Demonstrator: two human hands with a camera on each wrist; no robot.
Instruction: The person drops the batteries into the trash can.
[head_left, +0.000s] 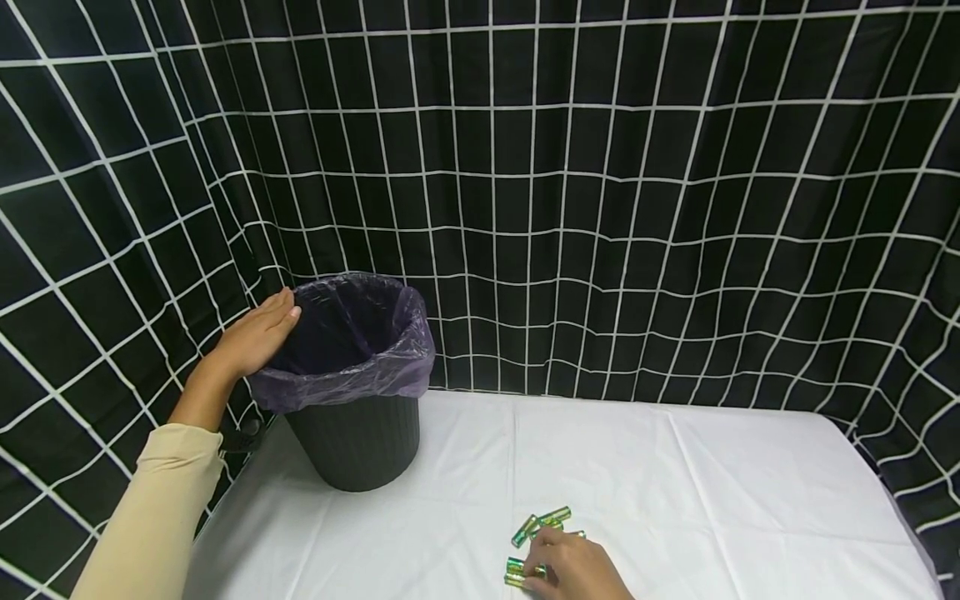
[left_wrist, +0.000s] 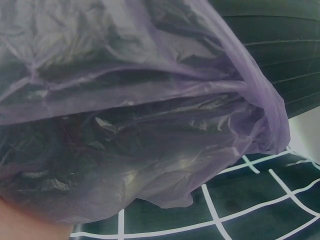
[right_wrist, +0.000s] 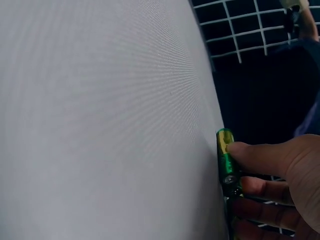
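Note:
My left hand (head_left: 258, 335) lies with straight fingers against the left rim of a dark trash bin (head_left: 358, 442). A translucent purple bin liner (head_left: 367, 377) is folded over that rim and fills the left wrist view. Low on the white table, my right hand (head_left: 576, 568) pinches green-and-gold batteries (head_left: 515, 567) between thumb and fingers. In the right wrist view the thumb presses on one battery (right_wrist: 226, 155), with a second partly hidden behind it. Just beyond the fingers lies a small loose group of similar batteries (head_left: 555, 516), some covered by the hand.
A white cloth (head_left: 675, 492) with light creases covers the table. Black curtains with a white grid (head_left: 600, 208) hang behind it and along both sides. The bin stands at the table's back left corner, close to the curtain.

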